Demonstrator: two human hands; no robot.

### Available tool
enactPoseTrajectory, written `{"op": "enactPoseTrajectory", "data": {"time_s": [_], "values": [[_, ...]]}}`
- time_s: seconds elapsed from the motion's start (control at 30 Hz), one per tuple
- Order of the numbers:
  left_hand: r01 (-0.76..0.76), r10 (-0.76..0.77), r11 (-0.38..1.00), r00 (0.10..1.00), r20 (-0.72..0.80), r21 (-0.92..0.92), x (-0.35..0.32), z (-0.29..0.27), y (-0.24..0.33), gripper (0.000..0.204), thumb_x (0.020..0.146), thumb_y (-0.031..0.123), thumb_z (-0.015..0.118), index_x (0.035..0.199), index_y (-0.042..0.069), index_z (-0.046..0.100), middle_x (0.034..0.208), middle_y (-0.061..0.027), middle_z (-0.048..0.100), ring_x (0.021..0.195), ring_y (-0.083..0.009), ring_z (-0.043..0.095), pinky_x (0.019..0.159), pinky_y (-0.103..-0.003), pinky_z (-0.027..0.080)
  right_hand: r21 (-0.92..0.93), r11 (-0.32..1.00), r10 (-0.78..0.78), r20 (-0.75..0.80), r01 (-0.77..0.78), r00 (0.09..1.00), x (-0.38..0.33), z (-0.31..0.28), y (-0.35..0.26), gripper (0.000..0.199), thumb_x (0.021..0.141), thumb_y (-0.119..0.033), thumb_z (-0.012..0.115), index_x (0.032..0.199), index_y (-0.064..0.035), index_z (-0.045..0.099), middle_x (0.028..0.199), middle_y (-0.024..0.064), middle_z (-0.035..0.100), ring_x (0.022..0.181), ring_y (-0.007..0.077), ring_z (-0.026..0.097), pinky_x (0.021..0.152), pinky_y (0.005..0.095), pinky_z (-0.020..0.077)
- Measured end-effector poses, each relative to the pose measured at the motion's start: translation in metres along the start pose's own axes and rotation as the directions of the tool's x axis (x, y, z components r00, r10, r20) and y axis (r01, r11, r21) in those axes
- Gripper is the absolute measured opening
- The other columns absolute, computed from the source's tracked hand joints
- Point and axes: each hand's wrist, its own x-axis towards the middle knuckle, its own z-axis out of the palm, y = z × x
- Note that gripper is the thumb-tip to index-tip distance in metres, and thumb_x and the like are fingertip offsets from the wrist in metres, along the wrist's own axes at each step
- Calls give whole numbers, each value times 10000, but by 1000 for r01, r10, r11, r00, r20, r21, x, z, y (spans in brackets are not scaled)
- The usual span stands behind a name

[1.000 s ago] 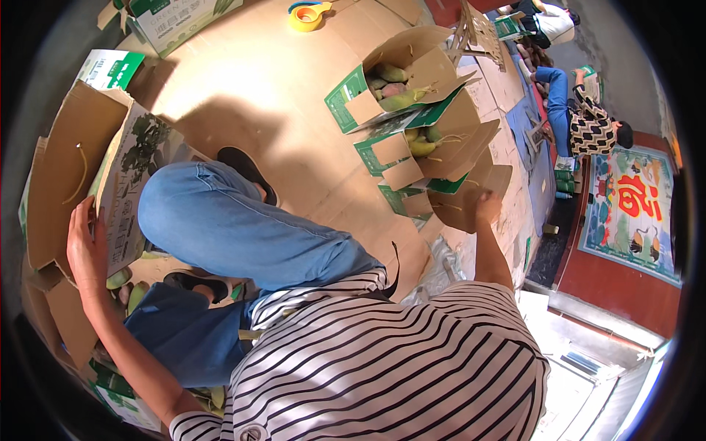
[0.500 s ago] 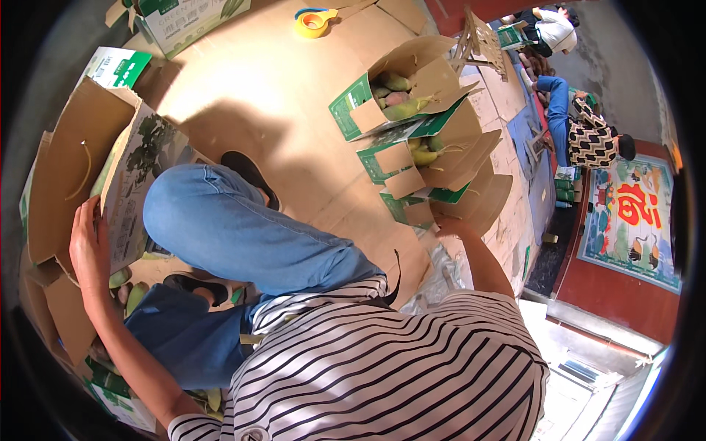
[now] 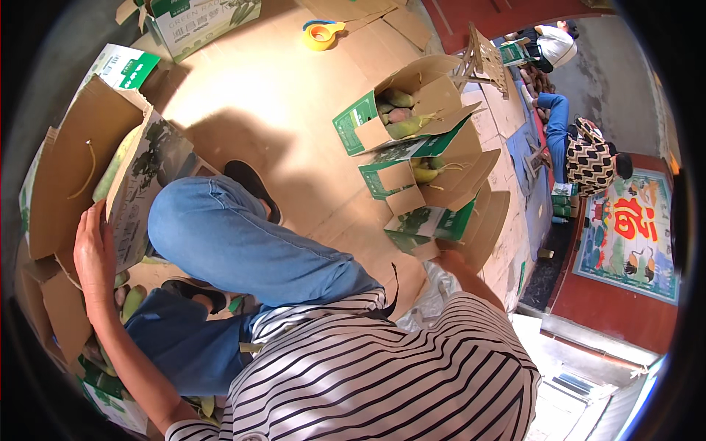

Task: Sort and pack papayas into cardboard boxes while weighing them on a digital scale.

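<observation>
since half a second ago the right hand [image 3: 443,259] has slid a little nearer the body along the green and brown carton [image 3: 434,220] it works at, and the row of three open cartons sits slightly lower in view; the left hand [image 3: 94,253] has barely moved.

the left hand lies flat with its fingers pressed together against the edge of a printed flap [image 3: 140,192] on the big open box [image 3: 77,165] at the person's left side. the forearm runs up from the lower edge of the view, the elbow bent, the wrist straight. below the hand, green mangoes [image 3: 131,300] lie beside the blue jeans [image 3: 243,250].

the right arm reaches out over the striped shirt [image 3: 382,375] to the nearest carton, which stands at the near end of the row on the cardboard floor sheet [image 3: 272,110]. the hand touches the lower flap of that carton; whether its fingers are spread or pinching the flap cannot be told, as the hand is small and partly hidden.

the two farther cartons, one [image 3: 412,176] just beyond and one [image 3: 401,110] beyond that, stand open with mangoes inside. a yellow tape dispenser [image 3: 323,33] lies near the far edge of the sheet. another person in a patterned top [image 3: 588,158] crouches well apart at the right side.
</observation>
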Motion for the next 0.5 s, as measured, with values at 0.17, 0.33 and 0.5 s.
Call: {"op": "enactPoseTrajectory", "data": {"time_s": [0.17,0.33,0.5], "values": [[4,-4,1000,1000,-3,-7,-4,-2,-7,320,884,22,475,1198,39,541,1134,-165,576,1039,-348,566,887,-408,453,182,981,93,-168,-61,981,-4,41,-42,444,849,-476,517,998,-96,691,978,179,681,927,356,647,816,447,499],[32,-32,999,999,-9,42,-2,-3,-2,313,889,19,471,1194,33,538,1132,-168,574,1037,-351,566,880,-409,453,271,953,164,-96,-133,982,-28,22,-82,562,824,-585,528,945,-65,702,936,176,687,899,379,642,802,459,489],[-10,10,999,1000,-4,39,-1,-8,4,303,895,26,471,1191,31,538,1120,-171,574,1032,-356,564,864,-412,454,214,906,-381,35,366,924,-4,1,12,392,809,-402,660,1034,-81,679,1062,133,650,1025,271,588,907,383,452]]}}
